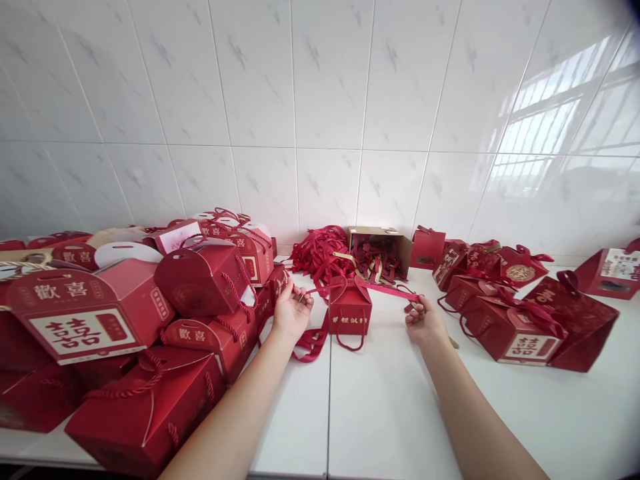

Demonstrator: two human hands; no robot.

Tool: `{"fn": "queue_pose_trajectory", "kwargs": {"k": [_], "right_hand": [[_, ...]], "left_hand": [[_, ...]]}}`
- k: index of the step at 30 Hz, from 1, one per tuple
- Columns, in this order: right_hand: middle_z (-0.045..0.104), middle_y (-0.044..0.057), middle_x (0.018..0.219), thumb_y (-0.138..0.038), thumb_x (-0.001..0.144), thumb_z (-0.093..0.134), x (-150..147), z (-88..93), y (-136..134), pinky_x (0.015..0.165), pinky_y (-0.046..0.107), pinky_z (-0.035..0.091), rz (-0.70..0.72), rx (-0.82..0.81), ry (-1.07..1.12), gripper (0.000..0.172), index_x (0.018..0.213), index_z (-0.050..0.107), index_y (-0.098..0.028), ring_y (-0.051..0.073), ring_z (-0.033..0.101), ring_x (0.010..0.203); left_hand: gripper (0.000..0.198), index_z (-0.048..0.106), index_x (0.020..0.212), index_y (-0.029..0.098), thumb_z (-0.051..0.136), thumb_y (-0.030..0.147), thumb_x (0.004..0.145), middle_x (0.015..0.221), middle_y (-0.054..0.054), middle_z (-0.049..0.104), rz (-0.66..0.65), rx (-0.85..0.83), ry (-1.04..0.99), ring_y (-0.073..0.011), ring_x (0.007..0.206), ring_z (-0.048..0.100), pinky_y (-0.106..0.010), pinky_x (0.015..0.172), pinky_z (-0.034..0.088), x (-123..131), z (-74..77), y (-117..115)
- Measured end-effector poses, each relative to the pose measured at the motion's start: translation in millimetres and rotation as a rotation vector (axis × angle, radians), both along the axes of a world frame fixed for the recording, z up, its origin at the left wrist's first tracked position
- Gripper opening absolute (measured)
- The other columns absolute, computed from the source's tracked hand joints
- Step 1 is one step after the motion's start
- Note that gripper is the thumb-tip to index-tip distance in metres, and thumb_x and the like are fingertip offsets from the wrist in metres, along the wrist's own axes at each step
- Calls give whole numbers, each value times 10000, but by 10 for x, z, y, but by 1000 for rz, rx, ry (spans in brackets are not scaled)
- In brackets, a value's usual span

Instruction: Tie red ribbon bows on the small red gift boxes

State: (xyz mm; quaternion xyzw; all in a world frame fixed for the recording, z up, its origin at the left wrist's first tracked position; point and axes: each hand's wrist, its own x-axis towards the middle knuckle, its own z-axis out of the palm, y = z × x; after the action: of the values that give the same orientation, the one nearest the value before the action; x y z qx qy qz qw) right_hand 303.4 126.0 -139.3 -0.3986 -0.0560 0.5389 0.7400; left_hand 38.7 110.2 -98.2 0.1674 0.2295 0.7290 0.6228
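A small red gift box (350, 308) with gold characters and a red cord handle stands upright on the white table. A dark red ribbon (387, 289) runs across its top and stretches out to both sides. My left hand (293, 310), left of the box, pinches one end of the ribbon, fingers curled. At the right, my right hand (425, 322) pinches the other end, where a small dark red tag (413, 307) hangs close by. More red ribbon lies looped on the table between my left hand and the box.
Red boxes (200, 277) are piled high at the left. Behind the small box lie a heap of red ribbons (325, 253) and an open cardboard box (407, 250) of red and gold pieces. Several ribbon-tied boxes (520, 330) stand at the right, before a tiled wall.
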Motion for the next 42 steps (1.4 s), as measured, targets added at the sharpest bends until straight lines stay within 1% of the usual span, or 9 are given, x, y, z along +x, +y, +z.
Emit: {"fn": "queue_pose_trajectory", "kwargs": {"k": [3,6,10,16,24,30,33,36,42], "right_hand": [[392,-102,453,-204,767,576,-1,0,-3,340,157,294,-14,-24,-13,164,682,437,-192,25,344,333],[420,-93,464,-209,742,601,-25,-7,-3,340,154,294,-20,-56,-42,144,697,466,-188,27,357,346],[486,-63,498,-225,707,627,-58,-32,10,331,164,296,-24,-106,-108,127,706,509,-178,45,392,369],[537,-41,577,-215,711,620,-49,-103,36,350,173,327,-46,-154,-198,103,735,528,-174,60,466,412],[535,-47,555,-216,691,628,-55,-137,56,352,162,327,-96,-153,-248,139,737,504,-173,64,475,419],[490,-51,568,-211,699,582,-31,-66,12,375,159,322,-220,-78,-305,112,698,481,-163,51,448,435],[441,-66,553,-241,706,571,-20,-46,4,386,172,322,-299,-53,-392,140,675,452,-173,49,407,422],[407,-69,537,-286,732,546,-28,-63,6,411,189,337,-349,-52,-530,188,638,416,-187,61,399,431],[507,-11,534,-376,767,514,-23,-175,16,534,248,393,-352,-190,-949,272,577,446,-195,133,472,528]], "left_hand": [[310,445,571,161,577,252,836,541,26,449,0,-10,42,-62,455,446,-180,454,417,25,-7,1],[172,515,662,152,663,123,746,571,34,498,28,-59,109,-60,472,495,-169,451,418,38,-55,16],[193,534,677,134,680,8,673,625,0,582,54,-169,202,-92,538,592,-168,462,446,34,-168,57],[255,489,639,135,576,-94,709,626,-14,605,77,-195,229,-87,571,623,-166,564,521,43,-231,97],[259,511,865,118,538,-113,751,712,-47,631,130,-232,223,-92,589,640,-175,572,553,40,-271,155],[256,518,891,114,564,-97,754,739,-37,626,214,-140,200,-87,655,658,-176,657,566,12,-147,121],[237,521,883,116,568,-83,763,771,-50,640,222,-99,193,-99,727,670,-200,714,572,6,-80,100],[227,508,839,111,572,-90,755,764,-53,636,226,-116,205,-109,731,674,-219,715,579,11,-78,107],[283,502,873,100,599,-114,715,722,-31,617,269,-162,352,-105,632,668,-245,680,584,26,-172,164]]}}
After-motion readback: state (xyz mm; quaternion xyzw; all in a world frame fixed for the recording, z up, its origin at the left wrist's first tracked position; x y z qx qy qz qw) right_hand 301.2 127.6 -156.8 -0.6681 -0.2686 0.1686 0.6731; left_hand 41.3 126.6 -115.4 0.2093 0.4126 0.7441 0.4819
